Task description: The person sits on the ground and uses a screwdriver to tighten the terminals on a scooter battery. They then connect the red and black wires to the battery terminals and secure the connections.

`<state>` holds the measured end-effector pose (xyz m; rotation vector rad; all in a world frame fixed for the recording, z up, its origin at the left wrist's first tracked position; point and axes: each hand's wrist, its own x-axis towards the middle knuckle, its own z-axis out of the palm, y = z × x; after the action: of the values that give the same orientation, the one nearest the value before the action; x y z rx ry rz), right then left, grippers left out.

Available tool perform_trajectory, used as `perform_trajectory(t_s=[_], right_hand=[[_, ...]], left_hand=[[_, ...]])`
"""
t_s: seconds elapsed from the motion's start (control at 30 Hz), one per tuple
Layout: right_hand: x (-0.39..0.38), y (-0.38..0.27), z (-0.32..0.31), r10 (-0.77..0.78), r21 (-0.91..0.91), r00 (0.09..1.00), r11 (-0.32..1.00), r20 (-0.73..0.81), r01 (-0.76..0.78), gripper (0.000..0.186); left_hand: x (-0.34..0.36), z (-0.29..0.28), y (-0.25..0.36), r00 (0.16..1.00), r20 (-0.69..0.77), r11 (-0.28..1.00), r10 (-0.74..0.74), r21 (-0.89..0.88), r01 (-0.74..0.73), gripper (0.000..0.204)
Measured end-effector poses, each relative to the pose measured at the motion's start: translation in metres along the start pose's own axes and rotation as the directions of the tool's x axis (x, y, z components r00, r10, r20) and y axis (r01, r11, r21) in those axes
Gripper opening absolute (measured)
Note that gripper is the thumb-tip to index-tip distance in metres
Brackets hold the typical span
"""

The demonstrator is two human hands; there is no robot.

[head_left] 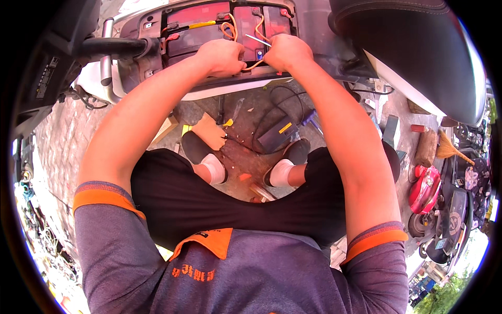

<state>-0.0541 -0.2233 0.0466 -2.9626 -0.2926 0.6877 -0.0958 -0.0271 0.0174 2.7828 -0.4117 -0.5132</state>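
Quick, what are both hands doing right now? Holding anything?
Left hand: closed, seems to pinch an orange wire.
Right hand: closed, holding a thin metal tool.

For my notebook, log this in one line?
left hand: at thin orange wire | right hand: holds thin silver rod | nearby: red boxy batteries

From your head, a wide fisheye camera is facing steeply downward, keeping the scene upright and curving straight edges near its rim. Your purple-grey fabric shirt with orange trim [282, 267] is filling the near bottom; your bare left hand [222, 56] and bare right hand [287, 52] are appearing farther off, near the top.
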Motion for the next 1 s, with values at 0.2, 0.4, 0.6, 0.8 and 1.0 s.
perform_trajectory(t_s=[0.2, 0.4, 0.6, 0.8, 1.0], right_hand=[[-0.002, 0.007, 0.001, 0.047, 0.066, 0.999, 0.997, -0.008, -0.046, 0.04], [-0.003, 0.013, 0.021, -0.128, -0.016, 0.991, 0.992, -0.046, 0.128, 0.035], [-0.049, 0.035, 0.007, -0.371, 0.453, 0.918, 0.849, 0.141, 0.274, 0.031], [-0.037, 0.078, 0.019, -0.481, 0.471, 0.877, 0.772, -0.008, 0.427, 0.028], [-0.043, 0.063, 0.029, -0.332, 0.824, 0.943, 0.523, -0.037, 0.216, 0.019]], left_hand=[[-0.003, -0.007, -0.002, 0.999, 0.033, 0.999, 0.026, 0.019, -0.026, 0.04], [0.003, 0.007, 0.01, 0.992, -0.07, 0.988, -0.104, 0.108, 0.111, 0.034], [-0.006, -0.006, 0.024, 0.992, -0.001, 0.987, -0.129, 0.1, 0.128, 0.033], [-0.001, 0.012, 0.012, 0.992, -0.103, 0.991, -0.073, 0.103, 0.084, 0.036], [-0.007, 0.013, 0.014, 0.991, -0.105, 0.995, -0.088, 0.037, 0.092, 0.038]])
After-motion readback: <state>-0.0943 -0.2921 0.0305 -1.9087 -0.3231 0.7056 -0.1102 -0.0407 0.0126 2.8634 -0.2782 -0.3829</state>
